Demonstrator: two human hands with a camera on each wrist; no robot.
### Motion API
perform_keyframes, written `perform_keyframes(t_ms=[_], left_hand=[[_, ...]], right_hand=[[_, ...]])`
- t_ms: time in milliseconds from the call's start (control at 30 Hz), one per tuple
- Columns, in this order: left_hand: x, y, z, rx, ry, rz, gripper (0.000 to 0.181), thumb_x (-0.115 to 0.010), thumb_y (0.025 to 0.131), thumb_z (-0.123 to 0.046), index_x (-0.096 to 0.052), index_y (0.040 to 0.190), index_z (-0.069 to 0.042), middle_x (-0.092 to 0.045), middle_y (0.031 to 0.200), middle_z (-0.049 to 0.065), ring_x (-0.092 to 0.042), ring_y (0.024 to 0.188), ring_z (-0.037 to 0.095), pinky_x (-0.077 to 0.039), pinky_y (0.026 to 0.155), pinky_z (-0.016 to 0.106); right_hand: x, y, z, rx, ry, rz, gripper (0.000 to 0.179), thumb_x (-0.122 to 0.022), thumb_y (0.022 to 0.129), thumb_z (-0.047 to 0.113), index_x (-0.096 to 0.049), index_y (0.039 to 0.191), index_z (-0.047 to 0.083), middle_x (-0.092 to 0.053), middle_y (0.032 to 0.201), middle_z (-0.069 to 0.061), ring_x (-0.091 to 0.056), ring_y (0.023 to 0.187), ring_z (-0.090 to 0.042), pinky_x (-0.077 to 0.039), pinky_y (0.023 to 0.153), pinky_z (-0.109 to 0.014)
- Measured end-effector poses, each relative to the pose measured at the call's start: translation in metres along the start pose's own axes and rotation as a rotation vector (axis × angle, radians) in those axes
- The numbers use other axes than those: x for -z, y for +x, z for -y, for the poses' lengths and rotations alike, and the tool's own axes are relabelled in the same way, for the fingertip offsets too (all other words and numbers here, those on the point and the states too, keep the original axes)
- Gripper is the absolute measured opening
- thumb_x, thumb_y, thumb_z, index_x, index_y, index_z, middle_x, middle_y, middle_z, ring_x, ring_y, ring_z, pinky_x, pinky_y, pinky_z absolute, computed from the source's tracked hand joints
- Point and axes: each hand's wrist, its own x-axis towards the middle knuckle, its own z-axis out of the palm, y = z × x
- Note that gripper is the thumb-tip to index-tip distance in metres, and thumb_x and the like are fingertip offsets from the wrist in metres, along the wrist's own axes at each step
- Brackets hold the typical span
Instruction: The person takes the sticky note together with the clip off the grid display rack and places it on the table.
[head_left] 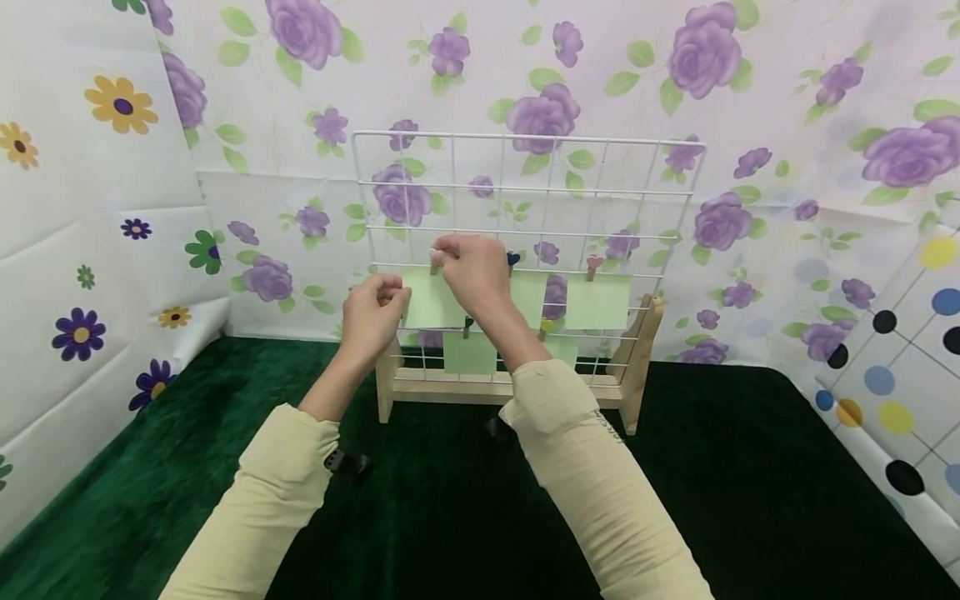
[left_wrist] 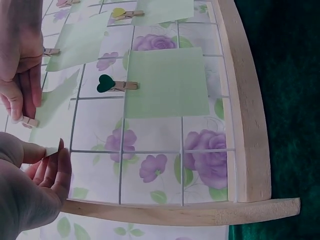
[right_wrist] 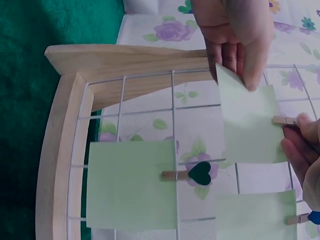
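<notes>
A pale green paper note [head_left: 429, 302] lies against a white wire grid [head_left: 453, 167] at its left side. My left hand [head_left: 372, 317] pinches the note's left edge between thumb and fingers; in the left wrist view a small bent corner of it shows between the fingertips. At the note's top edge my right hand [head_left: 477, 271] pinches a small wooden clothespin [right_wrist: 283, 120], whose jaws are on the paper. The right fingers hide the clothespin's handle end. Just below, another green note [right_wrist: 132, 185] hangs from a clothespin with a dark green heart [right_wrist: 201, 173].
Further notes [head_left: 597, 304] hang on the grid from clothespins with pink, blue and yellow hearts. A wooden stand [head_left: 637, 367] holds the grid upright on a dark green cloth [head_left: 720, 483]. Flowered sheeting [head_left: 795, 192] rises behind it.
</notes>
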Motion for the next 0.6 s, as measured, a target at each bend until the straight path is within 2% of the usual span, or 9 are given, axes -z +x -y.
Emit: perform_keyframes(t_ms=[167, 267, 367, 467, 600], left_hand=[[0.000, -0.001, 0.004, -0.025, 0.029, 0.029, 0.024, -0.056, 0.098, -0.015, -0.062, 0.112, 0.004, -0.063, 0.102, 0.018, -0.058, 0.095, 0.030, -0.048, 0.080, 0.040], [0.001, -0.003, 0.007, -0.022, 0.024, 0.055, 0.024, -0.056, 0.098, -0.015, -0.062, 0.113, 0.003, -0.063, 0.103, 0.018, -0.057, 0.097, 0.030, -0.048, 0.082, 0.041], [0.003, -0.004, 0.009, -0.007, 0.008, 0.083, 0.025, -0.056, 0.098, -0.015, -0.061, 0.115, 0.003, -0.063, 0.105, 0.018, -0.057, 0.099, 0.030, -0.047, 0.085, 0.042], [0.005, -0.005, 0.010, 0.004, -0.007, 0.105, 0.026, -0.055, 0.099, -0.017, -0.059, 0.116, 0.002, -0.062, 0.107, 0.017, -0.056, 0.099, 0.029, -0.046, 0.085, 0.041], [0.008, -0.006, 0.012, 0.005, -0.021, 0.113, 0.024, -0.054, 0.099, -0.017, -0.058, 0.114, 0.002, -0.061, 0.104, 0.016, -0.055, 0.093, 0.027, -0.046, 0.081, 0.038]], right_hand=[[0.001, 0.002, 0.003, -0.034, 0.044, -0.019, 0.012, -0.068, 0.091, 0.013, -0.078, 0.089, 0.010, -0.074, 0.086, 0.000, -0.056, 0.062, -0.011, -0.033, 0.051, -0.018], [0.002, 0.002, 0.004, -0.050, 0.067, -0.013, 0.012, -0.068, 0.092, 0.014, -0.078, 0.094, 0.009, -0.074, 0.089, -0.001, -0.059, 0.064, -0.012, -0.037, 0.052, -0.019], [0.002, 0.000, 0.004, -0.045, 0.085, -0.015, 0.015, -0.066, 0.093, 0.014, -0.076, 0.102, 0.007, -0.074, 0.094, -0.003, -0.062, 0.069, -0.014, -0.042, 0.058, -0.021], [0.001, -0.003, 0.003, -0.029, 0.125, -0.022, 0.019, -0.064, 0.095, 0.015, -0.074, 0.107, 0.005, -0.073, 0.100, -0.006, -0.066, 0.081, -0.015, -0.049, 0.069, -0.023], [0.000, -0.006, 0.000, -0.019, 0.210, -0.031, 0.022, -0.064, 0.095, 0.016, -0.072, 0.110, 0.003, -0.072, 0.103, -0.008, -0.067, 0.093, -0.016, -0.050, 0.081, -0.025]])
